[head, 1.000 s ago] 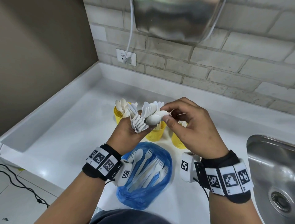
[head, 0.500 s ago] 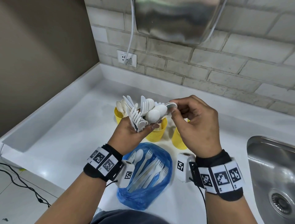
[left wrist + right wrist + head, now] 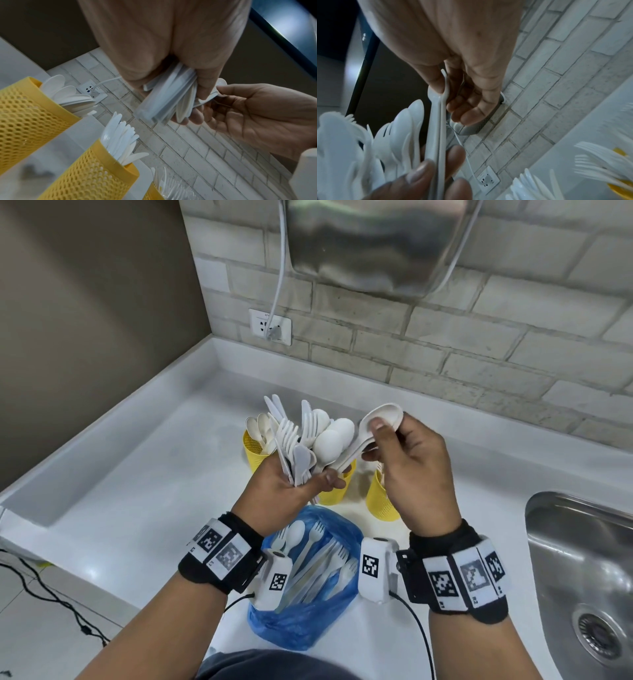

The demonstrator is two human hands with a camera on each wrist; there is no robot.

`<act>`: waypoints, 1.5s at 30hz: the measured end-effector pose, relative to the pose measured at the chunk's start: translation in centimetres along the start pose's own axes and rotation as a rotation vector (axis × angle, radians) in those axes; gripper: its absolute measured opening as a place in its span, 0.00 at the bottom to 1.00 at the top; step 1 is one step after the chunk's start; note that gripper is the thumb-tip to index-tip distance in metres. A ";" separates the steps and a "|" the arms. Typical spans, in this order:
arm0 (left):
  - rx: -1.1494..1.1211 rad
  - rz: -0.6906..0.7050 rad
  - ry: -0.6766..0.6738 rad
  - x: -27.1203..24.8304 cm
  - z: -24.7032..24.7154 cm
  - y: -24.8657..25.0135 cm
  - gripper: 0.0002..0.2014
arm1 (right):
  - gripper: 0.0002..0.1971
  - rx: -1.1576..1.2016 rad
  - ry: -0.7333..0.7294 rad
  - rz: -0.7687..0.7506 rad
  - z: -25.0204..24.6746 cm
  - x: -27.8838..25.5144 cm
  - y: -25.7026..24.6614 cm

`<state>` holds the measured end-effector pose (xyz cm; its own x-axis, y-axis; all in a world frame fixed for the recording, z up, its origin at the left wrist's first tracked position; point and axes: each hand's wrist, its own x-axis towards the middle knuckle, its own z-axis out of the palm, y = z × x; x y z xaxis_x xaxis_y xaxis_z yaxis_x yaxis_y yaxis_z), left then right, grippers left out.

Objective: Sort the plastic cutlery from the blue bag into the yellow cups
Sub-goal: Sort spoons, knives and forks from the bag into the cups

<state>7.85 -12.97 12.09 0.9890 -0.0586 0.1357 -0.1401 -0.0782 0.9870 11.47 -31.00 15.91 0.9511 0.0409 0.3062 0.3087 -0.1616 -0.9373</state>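
**Spoons pinched at the bundle above the yellow cups**

A mixed bundle of white plastic cutlery (image 3: 308, 440) is gripped in the left hand (image 3: 284, 487), whose fingers and thumb are curled round the handles so that the forks, knives and spoon bowls fan upward. In the left wrist view the handle ends are seen projecting below the closed fist (image 3: 164, 100).

Two or three nested spoons (image 3: 376, 422) are pinched in the right hand (image 3: 414, 474): the thumb is laid in the topmost bowl and the forefinger is pressed behind it, while the other fingers are loosely curled beneath. The spoon handles slant down into the bundle, where they are still caught under the left thumb, as shown in the right wrist view (image 3: 439, 121).

Three yellow perforated cups are set on the white counter (image 3: 137, 491) just beyond the hands. Spoons are held in the left cup (image 3: 255, 453), knives in the middle cup (image 3: 334, 491), and forks in the right cup (image 3: 380, 501); the contents are shown most plainly in the left wrist view.

The blue bag (image 3: 308, 604) lies open on the counter nearest the person, below both wrists, with forks and at least one spoon left inside it.

No brand or legible wording can be made out on the cutlery, cups or bag. Black-and-white square markers are worn on both wristbands (image 3: 219, 549); small characters beneath those on the right band are too small to be read.
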 end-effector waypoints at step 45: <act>-0.118 -0.017 -0.178 0.2 0.3 0.6 0.06 | 0.09 0.512 -0.177 0.124 0.5 -0.5 -1.1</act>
<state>7.97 -13.35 12.65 0.9659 -0.2336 0.1120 -0.1067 0.0353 0.9937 10.62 -30.33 16.74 0.9543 0.2247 0.1973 0.1183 0.3222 -0.9392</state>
